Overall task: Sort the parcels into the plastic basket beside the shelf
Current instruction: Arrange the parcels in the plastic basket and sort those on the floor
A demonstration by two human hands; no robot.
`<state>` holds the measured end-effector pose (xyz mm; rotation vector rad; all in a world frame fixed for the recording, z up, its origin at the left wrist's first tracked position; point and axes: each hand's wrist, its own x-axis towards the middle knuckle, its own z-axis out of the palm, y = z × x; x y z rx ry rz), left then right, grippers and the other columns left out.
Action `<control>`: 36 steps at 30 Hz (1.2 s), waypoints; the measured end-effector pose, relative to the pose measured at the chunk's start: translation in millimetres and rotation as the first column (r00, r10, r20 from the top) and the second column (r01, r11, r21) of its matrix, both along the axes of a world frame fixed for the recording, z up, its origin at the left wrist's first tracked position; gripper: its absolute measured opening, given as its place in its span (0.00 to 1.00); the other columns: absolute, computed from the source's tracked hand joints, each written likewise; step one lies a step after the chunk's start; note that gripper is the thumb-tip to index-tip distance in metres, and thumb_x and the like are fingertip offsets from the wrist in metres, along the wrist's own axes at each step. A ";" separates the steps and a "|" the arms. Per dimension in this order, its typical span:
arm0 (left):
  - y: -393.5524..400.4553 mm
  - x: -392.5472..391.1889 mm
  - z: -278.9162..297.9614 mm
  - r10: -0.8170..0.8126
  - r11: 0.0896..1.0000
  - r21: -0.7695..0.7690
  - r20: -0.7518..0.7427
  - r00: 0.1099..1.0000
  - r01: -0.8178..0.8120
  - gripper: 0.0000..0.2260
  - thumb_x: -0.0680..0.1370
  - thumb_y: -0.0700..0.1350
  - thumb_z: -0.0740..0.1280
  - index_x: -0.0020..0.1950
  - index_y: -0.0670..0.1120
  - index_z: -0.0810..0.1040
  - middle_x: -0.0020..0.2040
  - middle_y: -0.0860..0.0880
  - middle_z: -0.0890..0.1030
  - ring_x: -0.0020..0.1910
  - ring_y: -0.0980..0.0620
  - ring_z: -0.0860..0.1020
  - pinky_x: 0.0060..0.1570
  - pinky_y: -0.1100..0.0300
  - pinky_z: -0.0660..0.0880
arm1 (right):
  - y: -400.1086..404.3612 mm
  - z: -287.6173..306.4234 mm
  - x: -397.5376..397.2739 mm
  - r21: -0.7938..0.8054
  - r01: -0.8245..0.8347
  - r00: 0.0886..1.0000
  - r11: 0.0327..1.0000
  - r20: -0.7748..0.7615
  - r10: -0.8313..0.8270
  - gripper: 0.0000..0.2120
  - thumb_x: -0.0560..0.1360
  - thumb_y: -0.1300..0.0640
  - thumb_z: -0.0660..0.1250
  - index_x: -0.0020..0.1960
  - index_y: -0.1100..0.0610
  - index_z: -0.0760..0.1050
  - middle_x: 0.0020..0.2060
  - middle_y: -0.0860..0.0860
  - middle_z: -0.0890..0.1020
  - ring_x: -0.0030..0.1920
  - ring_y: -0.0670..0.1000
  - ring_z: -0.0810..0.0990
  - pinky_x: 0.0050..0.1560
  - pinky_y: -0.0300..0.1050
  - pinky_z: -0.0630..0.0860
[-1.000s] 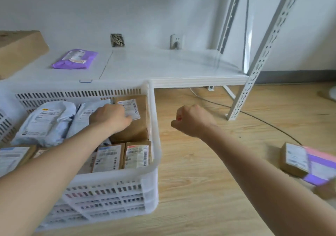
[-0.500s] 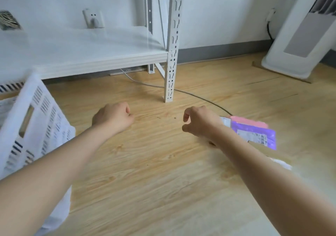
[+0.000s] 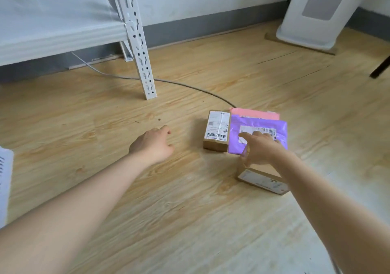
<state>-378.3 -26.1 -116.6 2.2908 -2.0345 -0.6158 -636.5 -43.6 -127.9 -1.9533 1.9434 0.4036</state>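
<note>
Several parcels lie on the wooden floor at the right. A small brown box (image 3: 217, 131) with a white label sits beside a purple mailer bag (image 3: 258, 126), which rests on a pink mailer (image 3: 254, 113). Another brown box (image 3: 260, 178) lies nearer, partly under my right arm. My right hand (image 3: 258, 149) hovers with spread fingers over the purple mailer's label and holds nothing. My left hand (image 3: 153, 145) hangs loosely curled over bare floor, left of the small brown box. Only a sliver of the white plastic basket (image 3: 5, 180) shows at the left edge.
The white metal shelf (image 3: 59, 35) stands at the upper left, its perforated leg (image 3: 140, 47) planted on the floor. A grey cable (image 3: 190, 86) runs from under the shelf to the parcels. A white appliance (image 3: 316, 14) stands at the back right by the wall.
The view swung right from the basket to the floor. My left hand left the parcels in the basket. My right hand opened and reached out over the purple mailer.
</note>
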 end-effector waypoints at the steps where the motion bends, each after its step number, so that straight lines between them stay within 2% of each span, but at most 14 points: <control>1: -0.5 -6.2 -5.2 -0.011 1.000 0.021 -0.003 1.000 0.011 0.21 0.75 0.49 0.61 0.69 0.54 0.64 0.63 0.48 0.74 0.59 0.45 0.74 0.54 0.52 0.74 | 1.5 -8.2 -5.8 0.019 0.020 0.999 1.000 -0.027 -0.020 0.46 0.64 0.54 0.73 0.74 0.45 0.49 0.71 0.56 0.59 0.72 0.59 0.54 0.69 0.59 0.55; 4: 2.0 -17.5 -20.5 -0.032 0.997 0.063 -0.011 0.999 0.033 0.25 0.75 0.50 0.62 0.71 0.56 0.59 0.62 0.48 0.73 0.54 0.45 0.75 0.52 0.50 0.75 | 9.7 -33.5 -19.8 0.063 0.091 0.994 0.994 -0.071 -0.087 0.54 0.62 0.56 0.74 0.74 0.44 0.39 0.73 0.58 0.51 0.74 0.60 0.46 0.70 0.63 0.46; 8: 8.4 -15.8 -33.1 -0.055 0.992 0.111 0.010 0.998 0.054 0.27 0.76 0.50 0.62 0.72 0.56 0.56 0.61 0.48 0.73 0.52 0.46 0.76 0.51 0.50 0.76 | 18.1 -54.8 -29.1 -0.071 0.093 0.994 0.993 -0.050 -0.097 0.48 0.59 0.54 0.74 0.70 0.45 0.48 0.62 0.56 0.61 0.65 0.60 0.61 0.66 0.57 0.56; 12: 16.1 -3.6 -38.0 -0.029 0.990 0.140 0.013 0.999 0.027 0.27 0.76 0.51 0.63 0.72 0.55 0.56 0.61 0.48 0.74 0.51 0.47 0.76 0.51 0.51 0.76 | 24.9 -54.4 -23.9 0.053 0.172 0.977 0.984 0.120 -0.177 0.45 0.60 0.43 0.72 0.69 0.44 0.52 0.60 0.59 0.63 0.61 0.61 0.66 0.57 0.52 0.61; 14: 20.8 3.2 -36.8 -0.011 0.987 0.160 -0.015 1.000 0.014 0.25 0.76 0.52 0.62 0.71 0.55 0.59 0.58 0.50 0.77 0.51 0.48 0.77 0.52 0.51 0.76 | 29.9 -45.9 -17.7 0.169 0.305 0.859 0.937 0.376 -0.347 0.41 0.59 0.40 0.69 0.69 0.43 0.56 0.62 0.60 0.64 0.58 0.60 0.68 0.50 0.47 0.62; 16: 24.3 10.6 -32.8 0.010 0.987 0.160 -0.056 0.998 -0.001 0.22 0.76 0.53 0.61 0.69 0.56 0.62 0.54 0.51 0.80 0.50 0.49 0.78 0.52 0.51 0.75 | 34.8 -36.2 -8.4 0.319 0.390 0.596 0.864 0.628 -0.500 0.32 0.65 0.43 0.68 0.67 0.44 0.61 0.60 0.58 0.71 0.53 0.57 0.73 0.46 0.46 0.69; 18: 26.6 18.7 -23.9 0.024 0.993 0.121 -0.086 0.996 -0.013 0.21 0.76 0.55 0.60 0.69 0.57 0.63 0.52 0.52 0.80 0.50 0.49 0.77 0.53 0.52 0.75 | 39.5 -25.5 4.7 0.407 0.366 0.407 0.837 0.738 -0.538 0.22 0.71 0.48 0.65 0.64 0.46 0.65 0.52 0.53 0.79 0.46 0.52 0.78 0.39 0.44 0.71; 20: 29.7 28.1 -10.0 0.036 0.996 0.082 -0.127 0.991 -0.026 0.22 0.76 0.59 0.59 0.69 0.58 0.62 0.53 0.51 0.80 0.49 0.49 0.77 0.53 0.54 0.74 | 43.4 -16.2 21.7 0.420 0.323 0.332 0.848 0.789 -0.517 0.16 0.73 0.49 0.63 0.61 0.47 0.69 0.48 0.50 0.81 0.45 0.51 0.80 0.41 0.44 0.71; 24: 41.1 53.5 21.1 0.049 0.999 0.026 -0.214 0.976 -0.044 0.26 0.75 0.64 0.57 0.71 0.60 0.56 0.63 0.47 0.75 0.54 0.46 0.77 0.52 0.56 0.72 | 50.0 4.3 68.7 0.418 0.228 0.248 0.880 0.849 -0.467 0.15 0.73 0.48 0.62 0.59 0.49 0.72 0.53 0.55 0.81 0.53 0.58 0.79 0.56 0.55 0.70; 26: 48.5 71.4 36.6 0.049 0.999 -0.008 -0.261 0.964 -0.053 0.29 0.74 0.64 0.59 0.72 0.60 0.55 0.68 0.44 0.70 0.61 0.43 0.73 0.53 0.57 0.68 | 54.1 18.6 95.7 0.381 0.135 0.279 0.915 0.872 -0.404 0.17 0.73 0.49 0.63 0.61 0.46 0.71 0.55 0.57 0.80 0.55 0.58 0.79 0.59 0.58 0.70; 27: 52.8 81.9 45.5 0.037 0.999 -0.023 -0.304 0.952 -0.046 0.31 0.73 0.64 0.62 0.72 0.60 0.54 0.70 0.44 0.68 0.64 0.44 0.71 0.54 0.58 0.66 | 56.5 27.1 109.3 0.355 0.088 0.316 0.931 0.876 -0.364 0.21 0.71 0.49 0.65 0.64 0.44 0.69 0.53 0.54 0.82 0.53 0.54 0.80 0.57 0.54 0.71; 30: 68.4 116.8 77.5 -0.021 1.000 -0.004 -0.482 0.876 0.022 0.40 0.68 0.62 0.70 0.73 0.61 0.51 0.73 0.46 0.64 0.69 0.48 0.65 0.60 0.59 0.62 | 64.9 56.3 153.2 0.263 -0.058 0.434 0.963 0.875 -0.212 0.47 0.62 0.49 0.74 0.72 0.37 0.50 0.46 0.50 0.82 0.46 0.47 0.82 0.47 0.41 0.74; 33: 88.9 151.1 105.8 -0.065 0.991 0.061 -0.561 0.825 0.120 0.48 0.60 0.61 0.74 0.71 0.67 0.46 0.74 0.47 0.60 0.69 0.52 0.62 0.61 0.61 0.60 | 77.7 87.4 205.0 0.130 -0.199 0.509 0.971 0.861 -0.010 0.58 0.56 0.51 0.75 0.74 0.41 0.40 0.53 0.53 0.75 0.54 0.52 0.77 0.54 0.45 0.74; 36: 110.0 185.9 125.7 -0.113 0.980 0.068 -0.590 0.799 0.189 0.51 0.57 0.59 0.77 0.67 0.73 0.45 0.71 0.46 0.64 0.69 0.53 0.64 0.62 0.62 0.63 | 90.2 113.9 257.8 0.002 -0.296 0.508 0.955 0.847 0.156 0.62 0.56 0.57 0.77 0.75 0.48 0.38 0.50 0.53 0.75 0.55 0.55 0.76 0.59 0.45 0.72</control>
